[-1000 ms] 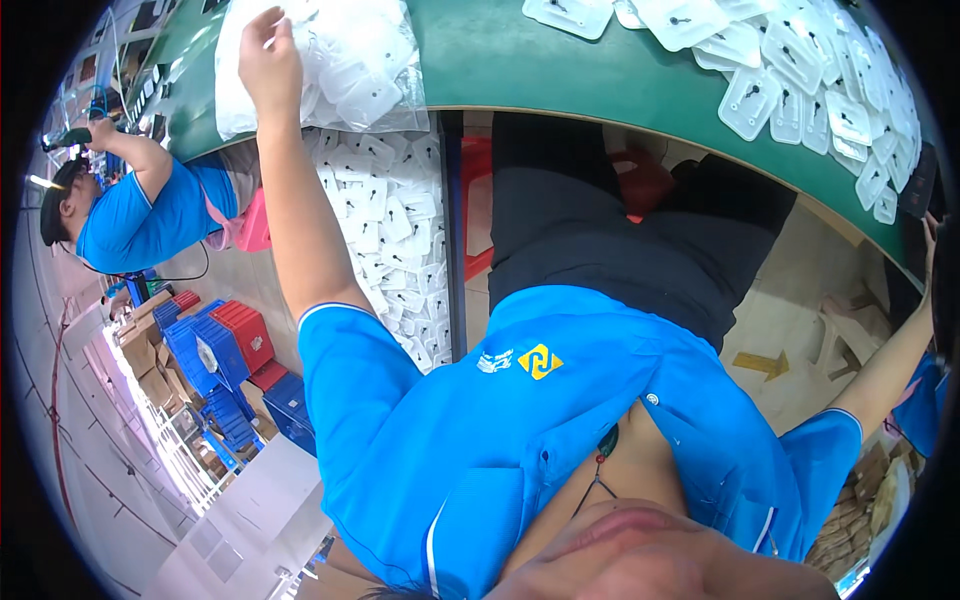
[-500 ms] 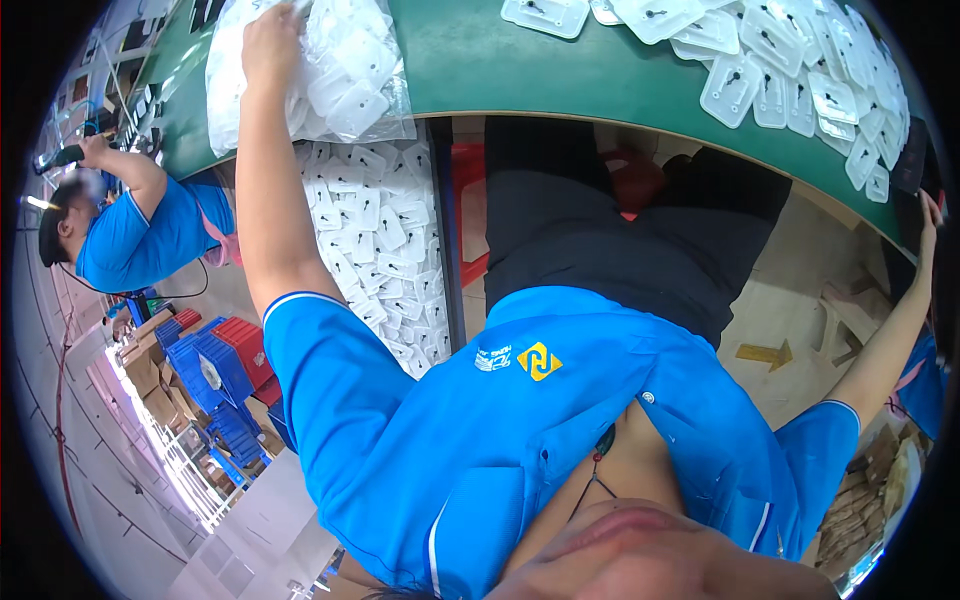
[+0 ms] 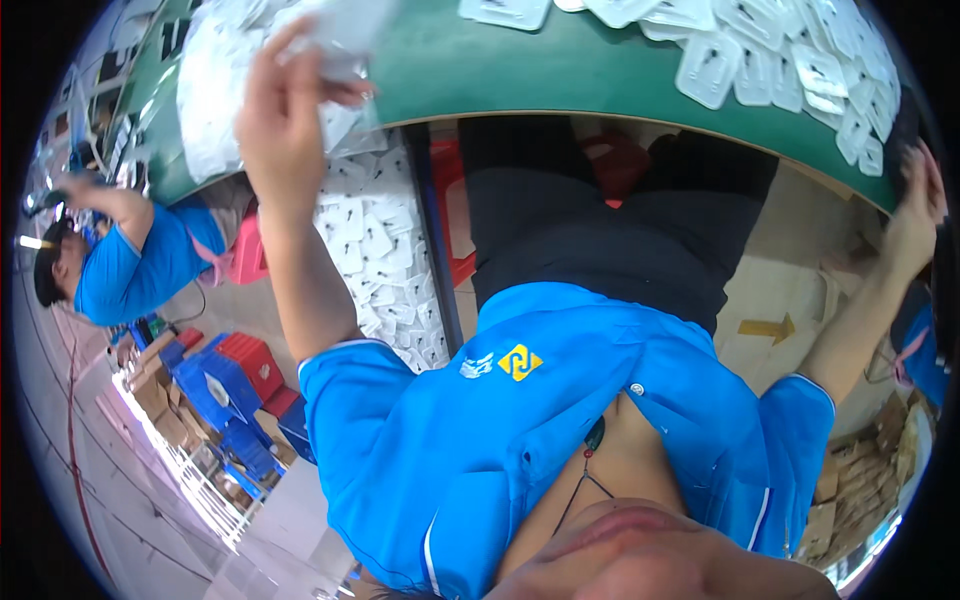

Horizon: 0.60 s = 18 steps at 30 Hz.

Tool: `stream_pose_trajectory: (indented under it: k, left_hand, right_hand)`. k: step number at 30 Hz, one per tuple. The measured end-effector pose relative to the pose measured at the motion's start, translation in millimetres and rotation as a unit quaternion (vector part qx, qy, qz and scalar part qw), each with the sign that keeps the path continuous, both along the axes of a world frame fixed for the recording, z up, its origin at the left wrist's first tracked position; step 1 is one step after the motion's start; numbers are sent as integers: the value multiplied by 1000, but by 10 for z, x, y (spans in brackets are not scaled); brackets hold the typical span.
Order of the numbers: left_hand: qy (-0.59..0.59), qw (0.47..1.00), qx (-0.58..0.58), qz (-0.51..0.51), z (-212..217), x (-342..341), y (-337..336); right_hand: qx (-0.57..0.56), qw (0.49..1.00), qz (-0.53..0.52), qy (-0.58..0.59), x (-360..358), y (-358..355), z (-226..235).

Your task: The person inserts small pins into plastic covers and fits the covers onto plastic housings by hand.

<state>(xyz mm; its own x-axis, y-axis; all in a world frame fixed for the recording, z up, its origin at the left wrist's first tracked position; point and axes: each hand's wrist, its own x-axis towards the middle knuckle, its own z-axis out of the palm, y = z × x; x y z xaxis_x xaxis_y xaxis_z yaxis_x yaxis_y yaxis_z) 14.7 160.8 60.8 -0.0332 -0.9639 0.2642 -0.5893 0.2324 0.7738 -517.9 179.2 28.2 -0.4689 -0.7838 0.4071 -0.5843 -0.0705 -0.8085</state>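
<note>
Left fingers (image 3: 303, 82) seemingly curled, arms (image 3: 862, 305) spread

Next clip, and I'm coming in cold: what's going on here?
A person in a blue shirt is at a green table. Their left hand is over a clear bag of white pieces, apparently holding something whitish and blurred. The right hand is by the table's right edge; its grip is unclear. Flat white trays lie heaped at right, and more white pieces sit below the table at left.

Blue crates (image 3: 203, 388) beside a red crate (image 3: 250, 364), yellow arrow (image 3: 767, 328) on the floor (image 3: 752, 372)
</note>
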Motion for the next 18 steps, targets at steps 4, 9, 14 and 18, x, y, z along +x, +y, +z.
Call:
stream_pose_trajectory:
  k: [4,9,14,18]
  left_hand:
    - [47,981,148,-117,-411,-537,457]
    - [14,965,146,-215,-947,-1049,740]
    - [71,969,153,-180,-1089,-1256,936]
    - [38,969,147,-194,-1132,-1279,970]
  right_hand:
    - [62,943,311,-101,1568,346,-106]
    - [194,864,397,-242,2250,696,-562]
    - [252,790,371,-418,2283,792,-782]
    - [265,791,358,-420,2269,855,-800]
